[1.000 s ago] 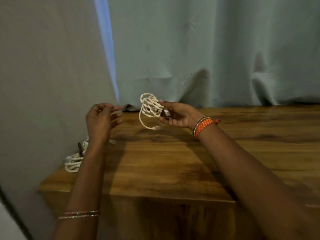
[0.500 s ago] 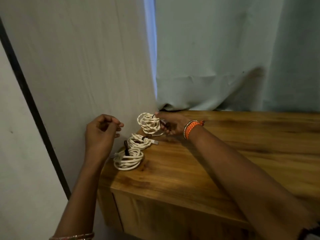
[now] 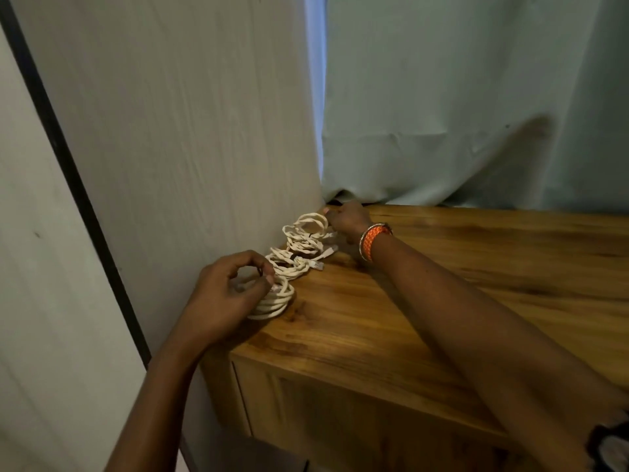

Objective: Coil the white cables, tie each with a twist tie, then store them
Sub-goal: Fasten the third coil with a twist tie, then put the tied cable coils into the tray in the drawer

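From the head camera, four coiled white cables lie in a row along the left edge of a wooden cabinet (image 3: 391, 335), close against the pale wall (image 3: 187, 131). The farthest coil (image 3: 311, 224) sits at the back corner, just under the hem of the green curtain (image 3: 459, 114). The right hand (image 3: 345, 221) is at this coil with its fingers curled at the coil's far side — whether they actually pinch the cable cannot be told, since the back of the hand hides the fingertips. An orange bracelet (image 3: 369, 245) circles that wrist. Next in the row come a second coil (image 3: 306, 245) and a third coil (image 3: 289, 265), each with a plug end pointing right across the wood. The nearest coil (image 3: 275, 299) lies at the front — the left hand (image 3: 226, 296) hovers over it, fingers loosely curled, thumb and forefinger close together, partly covering the coil; contact is unclear.
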